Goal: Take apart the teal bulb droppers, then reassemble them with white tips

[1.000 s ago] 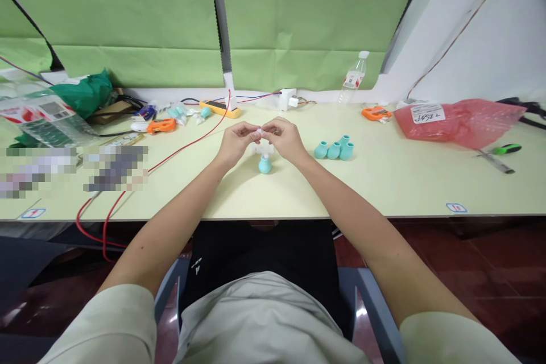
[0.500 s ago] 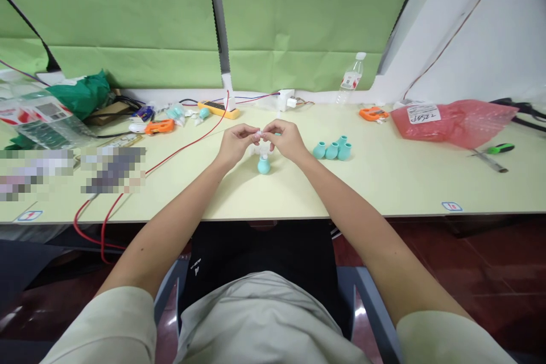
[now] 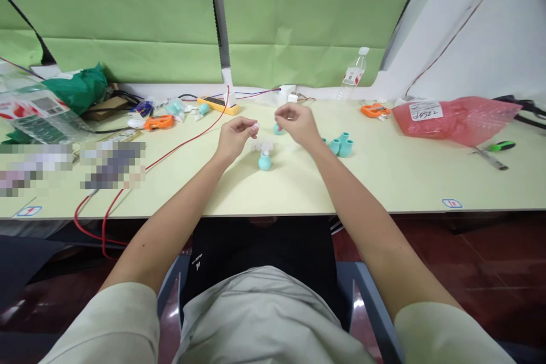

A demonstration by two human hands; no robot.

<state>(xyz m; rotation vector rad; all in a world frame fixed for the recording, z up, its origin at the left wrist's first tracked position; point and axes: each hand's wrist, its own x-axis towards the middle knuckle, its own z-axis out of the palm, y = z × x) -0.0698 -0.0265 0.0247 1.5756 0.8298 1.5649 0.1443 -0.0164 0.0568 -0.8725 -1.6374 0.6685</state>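
My left hand (image 3: 235, 137) pinches a small whitish piece (image 3: 255, 127) between thumb and fingertips. Up and to the right of it, my right hand (image 3: 298, 122) has its fingers pressed together; what they hold, if anything, is too small to name. Between and below my hands stands a round teal piece (image 3: 265, 162) with clear parts (image 3: 264, 147) at its top. Another teal piece (image 3: 278, 129) lies beside my right fingertips. Several teal bulb-shaped pieces (image 3: 344, 147) sit right of my right wrist, partly hidden by it.
A pink bag (image 3: 456, 119), an orange tool (image 3: 375, 110) and a green-handled tool (image 3: 501, 147) lie right. A bottle (image 3: 355, 74) stands behind. Left are a yellow meter (image 3: 218, 106), another orange tool (image 3: 159, 122), red cable (image 3: 187, 147) and plastic packaging (image 3: 46, 111).
My hands have come apart. My right hand has moved up and to the right, while my left hand stays near its place with the small whitish piece.
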